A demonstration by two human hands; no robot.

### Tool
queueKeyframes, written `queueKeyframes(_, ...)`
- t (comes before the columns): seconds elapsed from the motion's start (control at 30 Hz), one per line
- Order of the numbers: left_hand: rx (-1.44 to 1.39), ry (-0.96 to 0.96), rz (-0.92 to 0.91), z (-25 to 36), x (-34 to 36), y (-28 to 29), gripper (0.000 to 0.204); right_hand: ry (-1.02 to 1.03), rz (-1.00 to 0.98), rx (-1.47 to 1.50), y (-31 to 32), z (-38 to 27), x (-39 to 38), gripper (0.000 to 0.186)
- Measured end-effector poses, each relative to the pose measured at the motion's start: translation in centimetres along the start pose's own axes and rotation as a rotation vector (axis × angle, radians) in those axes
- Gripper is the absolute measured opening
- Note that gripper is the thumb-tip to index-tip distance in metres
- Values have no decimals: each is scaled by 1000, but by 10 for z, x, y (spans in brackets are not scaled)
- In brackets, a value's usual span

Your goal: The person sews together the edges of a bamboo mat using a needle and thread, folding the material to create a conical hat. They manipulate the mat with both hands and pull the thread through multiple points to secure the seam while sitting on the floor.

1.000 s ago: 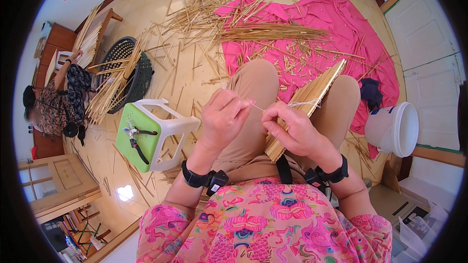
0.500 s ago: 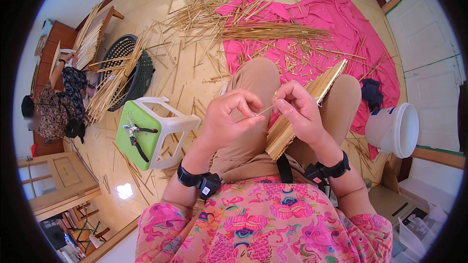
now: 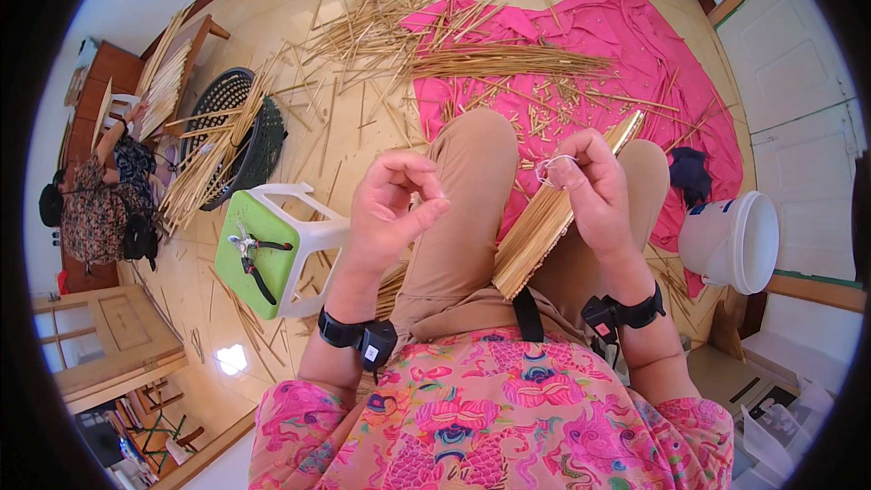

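Observation:
My right hand [image 3: 594, 186] pinches a looped white thread [image 3: 544, 168] between thumb and forefinger, just above the lap. To its left, my left hand [image 3: 396, 204] is raised with curled fingers; thumb and forefinger stand apart, and I see nothing between them. A flat panel of straw-coloured stalks [image 3: 537, 240], set side by side, lies slanted across my lap between the knees. Its far end reaches past my right hand, which hides part of it. Neither hand visibly grips the panel.
At left a green-topped stool [image 3: 238, 263] carries pruning shears [image 3: 251, 259]. Beyond it a dark basket [image 3: 268, 141] holds long stalks. A pink cloth [image 3: 626, 27] lies ahead, strewn with stalks [image 3: 517, 61] and cut bits. A white bucket [image 3: 726, 240] stands right. Another person [image 3: 95, 209] works far left.
My hands have moved apart, the left one going left and its pinch opening. The thread, stretched between both hands before, now hangs looped at my right hand, which has shifted right and up.

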State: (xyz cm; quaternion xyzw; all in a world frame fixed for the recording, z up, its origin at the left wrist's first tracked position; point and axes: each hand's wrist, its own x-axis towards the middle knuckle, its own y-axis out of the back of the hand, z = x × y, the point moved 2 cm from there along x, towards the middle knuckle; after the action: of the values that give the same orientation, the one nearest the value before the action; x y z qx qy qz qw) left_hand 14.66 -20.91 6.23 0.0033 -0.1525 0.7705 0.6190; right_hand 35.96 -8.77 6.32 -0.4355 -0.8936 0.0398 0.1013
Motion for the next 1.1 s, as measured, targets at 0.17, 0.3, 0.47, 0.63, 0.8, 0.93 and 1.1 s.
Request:
queueKeyframes(0.17,85,158,43,-1,12,-5,39,47,-53,-26,-4,-4,0,3)
queueKeyframes(0.3,62,276,-47,-3,18,-34,35,16,-86,-47,-18,-3,-3,4)
queueKeyframes(0.47,152,187,-37,-10,20,-45,18,31,-98,-156,-28,1,-4,4)
queueKeyframes(0.63,-118,295,-26,-17,16,-36,7,-50,-90,-134,-25,9,-7,3)
queueKeyframes(0.8,-285,234,11,-24,11,-33,4,-84,-110,-112,-31,13,-11,2)
queueKeyframes(0.93,-408,170,85,-23,12,-28,4,-67,-106,-121,-32,16,-11,2)
queueKeyframes(1.1,-368,103,122,-19,11,-23,3,-67,-122,-178,-33,14,-14,2)
